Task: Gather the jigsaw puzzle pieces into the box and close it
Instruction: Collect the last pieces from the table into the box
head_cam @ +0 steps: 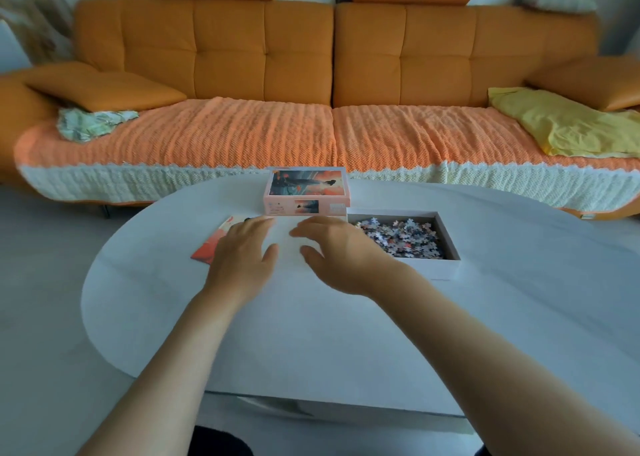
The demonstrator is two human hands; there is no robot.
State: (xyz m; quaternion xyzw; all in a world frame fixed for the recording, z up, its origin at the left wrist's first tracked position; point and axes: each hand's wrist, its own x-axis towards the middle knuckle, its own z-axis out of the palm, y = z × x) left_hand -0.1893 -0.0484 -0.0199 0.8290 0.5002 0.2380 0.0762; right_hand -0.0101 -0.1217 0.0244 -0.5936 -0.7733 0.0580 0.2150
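Hands above a white oval counter (311, 334), head view. We see the left hand (242, 256) and the right hand (341, 260) side by side, palms down, fingers spread and loose, holding nothing; we cannot tell whether they touch the surface. The left hand overlaps a reddish printed sheet (216, 242) lying flat toward the left edge. The box (433, 269) stands just beside the right hand, right of the counter's middle, mouth up and uncovered, with the jigsaw puzzle pieces (403, 237) heaped inside. Its side walls slant from far left to near right; foreshortening keeps us from telling which axis is the longer. The lid (306, 189) rests picture side up at the far edge, its near right corner at the box's far left corner. An orange sofa (311, 57) stands beyond the counter.
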